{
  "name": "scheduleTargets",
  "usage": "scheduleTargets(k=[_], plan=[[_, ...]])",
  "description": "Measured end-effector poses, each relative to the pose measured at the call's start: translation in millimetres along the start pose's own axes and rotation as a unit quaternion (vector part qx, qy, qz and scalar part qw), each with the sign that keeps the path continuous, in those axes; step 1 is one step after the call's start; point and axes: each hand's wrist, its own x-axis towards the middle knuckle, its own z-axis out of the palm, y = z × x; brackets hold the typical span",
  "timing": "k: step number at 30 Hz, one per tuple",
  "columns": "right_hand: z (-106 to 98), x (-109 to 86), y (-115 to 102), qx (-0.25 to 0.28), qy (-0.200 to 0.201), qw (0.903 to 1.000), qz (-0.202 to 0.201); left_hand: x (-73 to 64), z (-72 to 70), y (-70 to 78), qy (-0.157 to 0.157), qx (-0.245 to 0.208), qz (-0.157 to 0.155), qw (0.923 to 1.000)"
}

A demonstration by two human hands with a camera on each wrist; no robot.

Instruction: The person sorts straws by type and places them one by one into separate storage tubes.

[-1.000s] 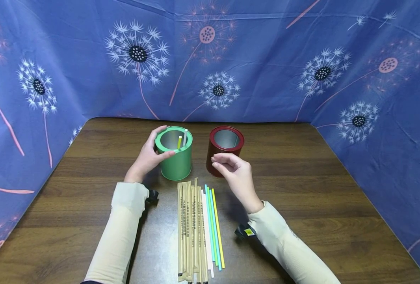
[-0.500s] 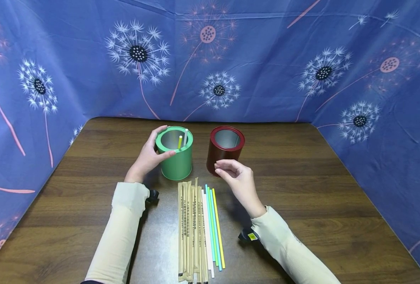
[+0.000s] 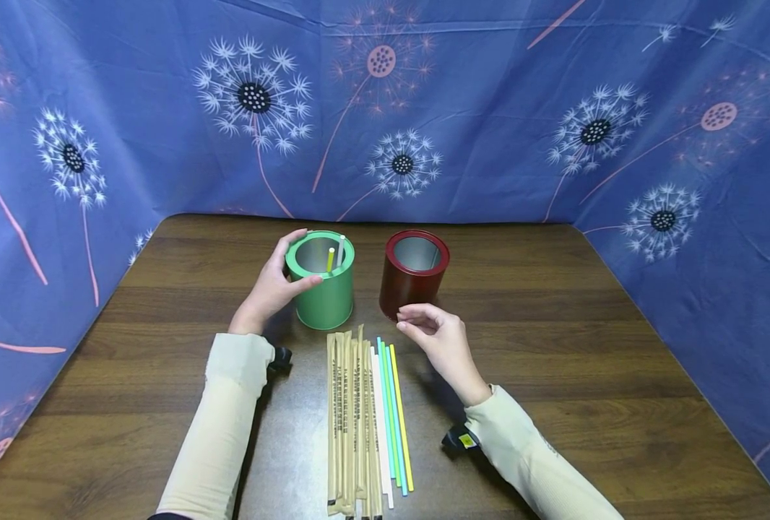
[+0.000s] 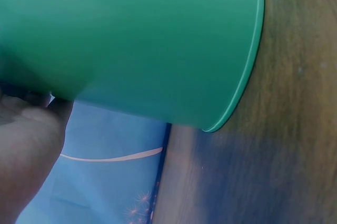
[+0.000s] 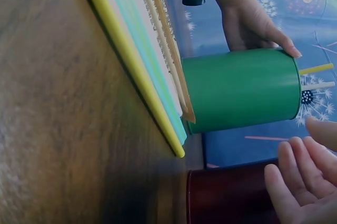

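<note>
My left hand (image 3: pixel 270 285) grips the green can (image 3: pixel 323 303) by its upper left side, thumb along the front of the rim, fingers behind. That can stands upright, with a yellow straw (image 3: pixel 330 260) and a white straw (image 3: pixel 340 251) poking above its opening. Just in front of the dark red can (image 3: pixel 411 289), my right hand (image 3: pixel 442 343) hovers with bent fingers and nothing between them; in the right wrist view, its thumb and fingers are apart. Below that hand and to its left lie loose straws (image 3: pixel 395 419) in yellow, blue, green and white.
Several straws in brown paper wrappers (image 3: pixel 346 426) lie lengthwise left of the loose ones. Everything rests on a brown wooden table (image 3: pixel 586 347). A blue dandelion-print cloth (image 3: pixel 489 94) hangs along the table's back and sides.
My right hand has drawn back from the red can, down and slightly right towards me. The left hand and both cans have stayed in place.
</note>
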Motion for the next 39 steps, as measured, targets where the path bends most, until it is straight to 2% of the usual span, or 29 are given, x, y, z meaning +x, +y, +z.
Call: scheduleTargets(k=[7, 11, 19, 23, 26, 39], plan=[[-1, -1.1, 2, -0.041, -0.022, 0.9987, 0.021, -0.7, 0.2, 0.7, 0.001, 0.001, 0.002, 1.0], [-2, -2.5, 5, -0.094, -0.048, 0.9941, 0.028, -0.8, -0.3, 0.6, 0.0, 0.001, -0.001, 1.0], [-3, -6.3, 10, -0.179, -0.143, 0.9705, 0.074, -0.9, -0.4, 0.9, -0.004, -0.011, -0.008, 0.9999], [-3, -8.8, 11, -0.191, -0.181, 0.9602, 0.094, -1.3, -0.1, 2.1, -0.004, -0.013, -0.011, 0.9998], [-3, -11.0, 12, -0.198, -0.202, 0.9548, 0.091, -1.3, -0.2, 2.3, -0.004, -0.013, -0.013, 0.9998], [6, -19.9, 9, -0.274, -0.204, 0.9332, 0.112, -0.9, -0.2, 1.9, -0.001, -0.01, -0.009, 0.9999]])
